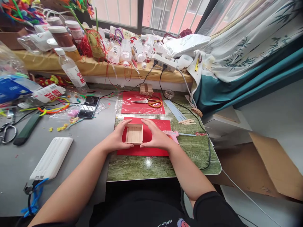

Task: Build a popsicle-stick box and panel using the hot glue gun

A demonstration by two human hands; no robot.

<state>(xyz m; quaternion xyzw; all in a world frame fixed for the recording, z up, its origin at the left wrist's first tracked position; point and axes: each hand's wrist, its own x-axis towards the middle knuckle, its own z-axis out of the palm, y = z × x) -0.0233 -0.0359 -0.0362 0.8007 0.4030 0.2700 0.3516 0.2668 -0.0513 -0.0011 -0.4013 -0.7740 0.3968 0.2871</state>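
A small open-topped box [134, 135] of pale craft sticks lies between my hands, above a red sheet [151, 152]. My left hand [117, 136] curves round its left side, thumb at the near edge and fingers at the far edge. On the other side, my right hand [157, 136] frames the right corners with thumb and fingertips; a strip of red shows between palm and box. Exact fingertip contact is hard to make out. A pink glue gun [174, 136] lies partly behind my right hand, a glue stick [187, 134] projecting from its rear.
Scissors [151, 101] rest on wrapped red sheets [130, 108], with bundled craft sticks [146, 89] behind. Grey-white glue sticks [174, 110] and loose craft sticks [187, 121] lie right. A black cable [209, 148] crosses the mat. Left are a phone [88, 107] and power bank [52, 157].
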